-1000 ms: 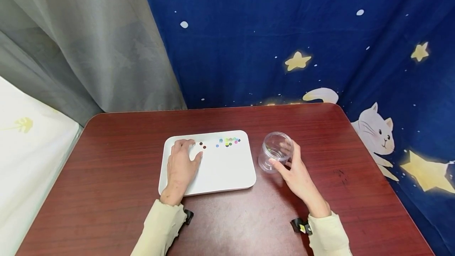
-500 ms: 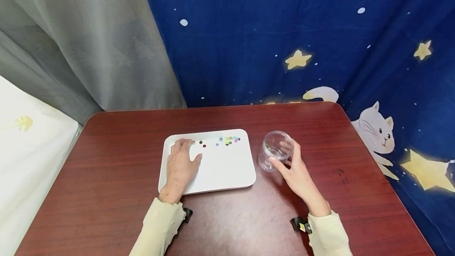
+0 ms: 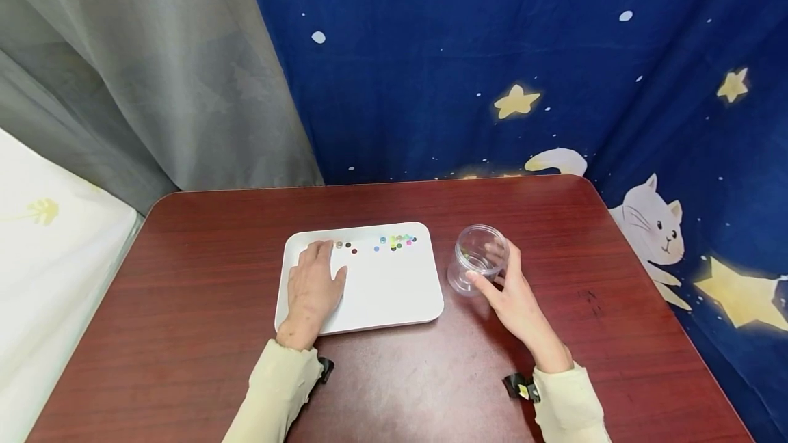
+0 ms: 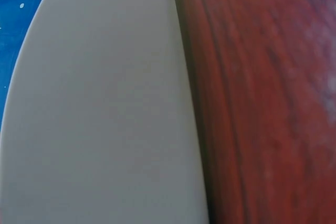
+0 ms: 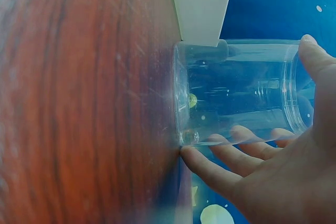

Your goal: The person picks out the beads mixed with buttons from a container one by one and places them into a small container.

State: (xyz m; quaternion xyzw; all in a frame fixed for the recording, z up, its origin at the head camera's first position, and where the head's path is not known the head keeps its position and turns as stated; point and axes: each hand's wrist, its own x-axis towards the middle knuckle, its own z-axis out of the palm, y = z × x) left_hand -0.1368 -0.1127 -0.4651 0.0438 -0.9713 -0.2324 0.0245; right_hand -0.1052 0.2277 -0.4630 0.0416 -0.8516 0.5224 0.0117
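Observation:
In the head view my left hand lies over the left part of a white tray, fingers stretched toward its far side and thumb held apart. Its fingertips are at a few small beads; whether they touch is too small to tell. A dark bead and a reddish-brown bead sit just to the right. My right hand grips a clear, lidless plastic jar upright on the table. The right wrist view shows the jar's base on the wood, with a yellow-green bead inside at the bottom.
Several coloured beads are scattered near the tray's far right corner. The tray stands left of the jar on a reddish-brown wooden table. Behind the table's far edge hang a blue starry curtain and a grey one.
Pale beads have come into sight at my left fingertips, slightly to the right, as the fingers straightened a little and the thumb drew slightly left. The right hand and jar stay in place.

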